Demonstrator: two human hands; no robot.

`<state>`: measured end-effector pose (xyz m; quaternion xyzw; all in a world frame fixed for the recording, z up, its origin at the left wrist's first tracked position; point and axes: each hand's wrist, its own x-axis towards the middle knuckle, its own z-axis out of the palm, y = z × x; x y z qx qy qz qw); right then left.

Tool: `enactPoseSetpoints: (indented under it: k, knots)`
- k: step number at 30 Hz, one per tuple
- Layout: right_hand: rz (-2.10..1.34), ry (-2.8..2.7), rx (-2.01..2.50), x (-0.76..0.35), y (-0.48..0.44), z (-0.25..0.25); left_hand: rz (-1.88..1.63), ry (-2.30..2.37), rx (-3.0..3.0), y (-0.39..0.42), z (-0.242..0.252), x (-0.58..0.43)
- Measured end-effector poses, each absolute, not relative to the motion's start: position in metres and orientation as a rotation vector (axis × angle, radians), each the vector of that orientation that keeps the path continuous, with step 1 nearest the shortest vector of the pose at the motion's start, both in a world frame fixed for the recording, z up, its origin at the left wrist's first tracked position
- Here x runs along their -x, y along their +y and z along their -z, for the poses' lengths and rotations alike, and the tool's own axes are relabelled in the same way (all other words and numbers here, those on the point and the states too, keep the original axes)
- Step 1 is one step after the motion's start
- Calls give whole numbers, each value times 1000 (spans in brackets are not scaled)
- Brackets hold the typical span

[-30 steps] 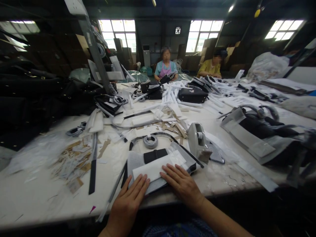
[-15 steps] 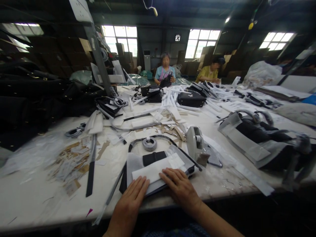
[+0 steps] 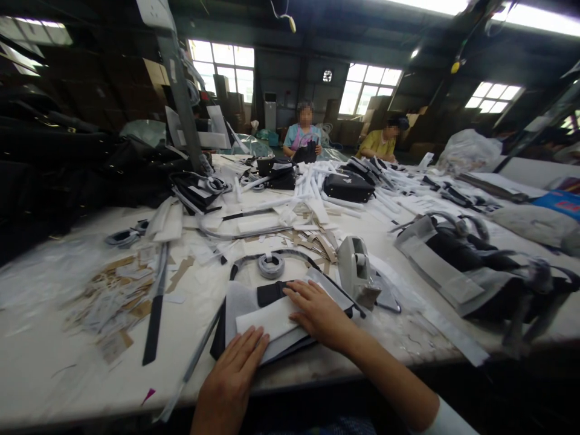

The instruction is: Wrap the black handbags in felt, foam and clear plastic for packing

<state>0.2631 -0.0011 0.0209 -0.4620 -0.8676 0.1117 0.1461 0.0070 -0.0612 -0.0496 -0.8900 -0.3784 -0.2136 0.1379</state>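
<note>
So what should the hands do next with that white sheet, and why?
Probably slide the right hand flat across the thin white wrapping sheet to smooth it over the black flat bag piece, since the left hand pins its near edge and both palms lie open.

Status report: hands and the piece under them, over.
Left hand flat on white sheet. Right hand flat higher on it, beside black strip. Tape dispenser close at right.

A long white table point(image 3: 54, 368) is crowded. At its near edge lies a black pouch point(image 3: 272, 293) under a white sheet point(image 3: 265, 320). Just beyond sit a tape roll point(image 3: 270, 264) and a tape dispenser point(image 3: 356, 272). Toward the left edge lie a black strap point(image 3: 153, 320) and cardboard scraps point(image 3: 113, 296).
</note>
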Motion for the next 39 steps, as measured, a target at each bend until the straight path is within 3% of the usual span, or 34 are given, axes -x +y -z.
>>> enactPoseSetpoints:
  k: [11, 16, 25, 39]
  knots:
    - [-645, -2547, 1582, -257, 29, -33, 662, -1093, 2534, -64, 47, -10]
    - [-637, -2542, 1669, -246, 34, -35, 667, -1095, 2542, -62, 49, -9]
    - [-274, -2620, 1081, -262, -28, 1, 619, -1084, 2539, -61, 49, -7]
    - [456, -2624, 986, -246, -39, 46, 510, -1039, 2597, -62, 38, -5]
